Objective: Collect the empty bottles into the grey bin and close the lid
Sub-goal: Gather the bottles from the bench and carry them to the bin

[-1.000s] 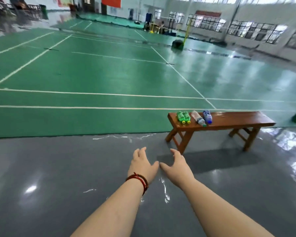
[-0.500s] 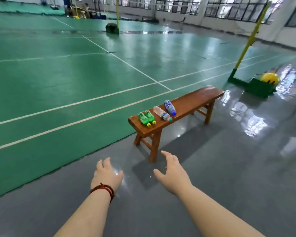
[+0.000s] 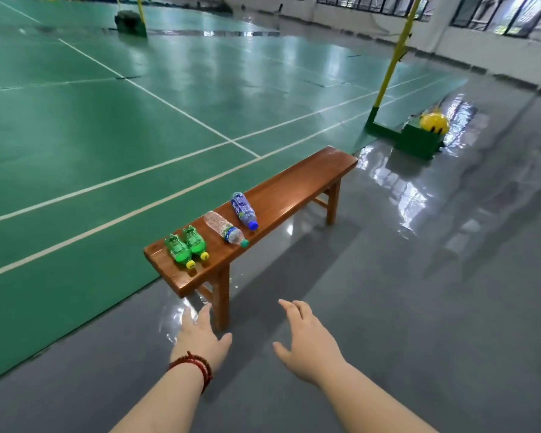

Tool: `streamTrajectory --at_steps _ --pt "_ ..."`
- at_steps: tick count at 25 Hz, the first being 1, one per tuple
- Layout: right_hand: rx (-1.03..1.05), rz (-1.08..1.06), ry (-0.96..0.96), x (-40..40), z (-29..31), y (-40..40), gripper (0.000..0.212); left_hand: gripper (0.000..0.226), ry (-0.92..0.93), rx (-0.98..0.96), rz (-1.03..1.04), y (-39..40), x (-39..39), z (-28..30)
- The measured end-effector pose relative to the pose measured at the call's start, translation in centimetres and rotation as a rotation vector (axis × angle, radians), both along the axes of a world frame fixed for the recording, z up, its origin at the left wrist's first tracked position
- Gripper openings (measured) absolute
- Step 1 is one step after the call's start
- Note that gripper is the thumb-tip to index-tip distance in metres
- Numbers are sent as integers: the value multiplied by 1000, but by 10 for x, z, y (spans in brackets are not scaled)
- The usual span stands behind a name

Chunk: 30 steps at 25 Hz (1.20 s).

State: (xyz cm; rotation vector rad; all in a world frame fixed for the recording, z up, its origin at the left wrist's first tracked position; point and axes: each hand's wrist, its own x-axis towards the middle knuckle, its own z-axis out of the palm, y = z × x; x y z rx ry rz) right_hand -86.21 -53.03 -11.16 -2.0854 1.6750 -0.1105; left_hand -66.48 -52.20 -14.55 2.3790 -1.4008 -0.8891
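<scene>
Several empty bottles lie on their sides at the near end of a brown wooden bench [image 3: 297, 185]: two green bottles [image 3: 186, 246] with yellow caps side by side, a clear bottle [image 3: 224, 228] with a teal cap, and a blue bottle [image 3: 243, 209] with a blue cap. My left hand [image 3: 200, 334], with a red bead bracelet at the wrist, and my right hand [image 3: 308, 340] reach forward below the bench's near end, fingers spread and holding nothing. No grey bin is in view.
The bench stands on glossy grey floor beside a green badminton court [image 3: 107, 120]. A yellow net post [image 3: 394, 54] on a green base [image 3: 416, 140] with a yellow ball [image 3: 434, 123] stands at the far right. Another post base [image 3: 130, 21] sits far back.
The view has swung right and come closer to the bench, which now looks larger and nearer. Both hands stay stretched forward and empty, now spread further apart.
</scene>
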Motion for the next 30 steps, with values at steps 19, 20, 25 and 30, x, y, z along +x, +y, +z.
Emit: streamTrajectory --at_steps 19,20,25,30 --pt "131 57 -58 122 -59 -405 76 78 -118 239 261 -364 104 -62" --pt "141 22 -46 126 -63 -424 76 78 -117 256 259 -374 107 -65" --pt "248 36 53 150 -106 -502 82 84 -77 386 440 -385 144 -94" --pt "443 112 191 175 -160 -578 85 84 1 544 633 -380 150 -133"
